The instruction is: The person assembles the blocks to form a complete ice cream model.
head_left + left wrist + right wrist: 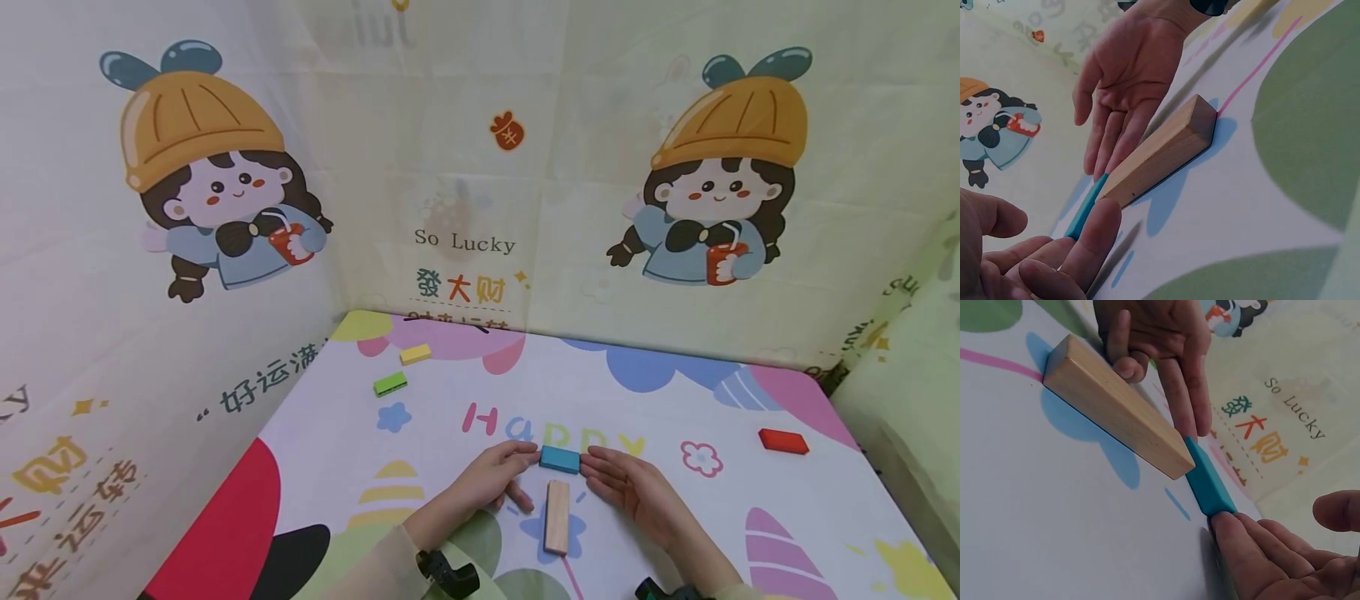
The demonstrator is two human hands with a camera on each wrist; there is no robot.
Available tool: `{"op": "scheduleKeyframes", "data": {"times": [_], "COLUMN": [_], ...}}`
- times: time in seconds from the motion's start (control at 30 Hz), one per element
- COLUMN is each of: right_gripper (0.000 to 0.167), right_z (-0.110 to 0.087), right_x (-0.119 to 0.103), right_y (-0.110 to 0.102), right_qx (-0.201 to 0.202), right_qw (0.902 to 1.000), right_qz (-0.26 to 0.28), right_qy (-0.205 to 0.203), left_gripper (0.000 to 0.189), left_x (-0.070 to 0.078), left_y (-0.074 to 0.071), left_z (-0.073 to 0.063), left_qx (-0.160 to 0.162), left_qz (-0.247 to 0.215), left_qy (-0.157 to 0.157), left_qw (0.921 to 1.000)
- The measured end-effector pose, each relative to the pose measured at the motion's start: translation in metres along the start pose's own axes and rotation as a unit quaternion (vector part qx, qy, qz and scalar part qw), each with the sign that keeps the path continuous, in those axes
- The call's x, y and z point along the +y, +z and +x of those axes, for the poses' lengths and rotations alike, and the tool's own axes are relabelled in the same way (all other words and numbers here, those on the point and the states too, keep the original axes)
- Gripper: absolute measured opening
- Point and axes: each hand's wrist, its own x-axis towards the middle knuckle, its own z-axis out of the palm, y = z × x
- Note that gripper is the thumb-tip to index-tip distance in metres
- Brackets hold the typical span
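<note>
The blue block (559, 460) lies on the surface (562, 385) between left hand (489, 478) and right hand (636, 495), their grip just straight fingers touching its ends. It's probably light and hard (maybe slippery), best held by those ends.

Blue block (559, 459) in high head, close wrist views

The wooden block (557, 518) is showing smooth, bare grain, the blue block (559, 460) is looking smooth and matt, and the backdrop (450, 125) is resembling thin, faintly creased cloth.
</note>
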Motion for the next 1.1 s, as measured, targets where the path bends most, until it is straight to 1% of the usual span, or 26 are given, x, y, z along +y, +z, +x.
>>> {"op": "scheduleKeyframes", "data": {"times": [0.1,0.17,0.3,0.37,0.5,0.67,0.83,1.0,1.1], "right_gripper": [0.064,0.064,0.065,0.065,0.063,0.063,0.062,0.062,0.063], "right_z": [-0.002,-0.004,-0.006,-0.007,-0.009,-0.011,-0.013,-0.013,-0.014], "right_x": [0.000,0.000,0.000,0.002,0.004,0.007,0.008,0.010,0.011], "right_y": [0.002,0.003,0.005,0.006,0.006,0.006,0.007,0.008,0.010], "right_qx": [0.001,0.006,0.020,0.027,0.029,0.009,0.002,0.005,0.016], "right_qw": [1.0000,0.9998,0.9985,0.9978,0.9978,0.9988,0.9991,0.9991,0.9987], "right_qz": [-0.005,-0.019,-0.051,-0.058,-0.056,-0.048,-0.041,-0.041,-0.048], "right_qy": [-0.001,0.002,0.010,0.015,0.020,0.009,0.007,0.009,0.011], "left_gripper": [0.038,0.036,0.036,0.036,0.035,0.033,0.034,0.033,0.033], "left_x": [0.000,0.000,0.001,0.001,0.000,0.000,0.000,0.000,0.000], "left_y": [0.001,0.002,0.003,0.003,0.003,0.002,0.001,0.001,-0.001], "left_z": [-0.002,-0.003,-0.005,-0.006,-0.007,-0.009,-0.012,-0.014,-0.015], "left_qx": [0.008,0.013,0.015,0.013,0.010,0.013,0.013,0.011,0.008], "left_qz": [-0.002,-0.002,0.002,0.006,0.015,0.015,0.021,0.022,0.023], "left_qy": [-0.008,-0.013,-0.021,-0.026,-0.031,-0.028,-0.028,-0.020,-0.018], "left_qw": [0.9999,0.9998,0.9997,0.9996,0.9993,0.9994,0.9993,0.9995,0.9995]}}
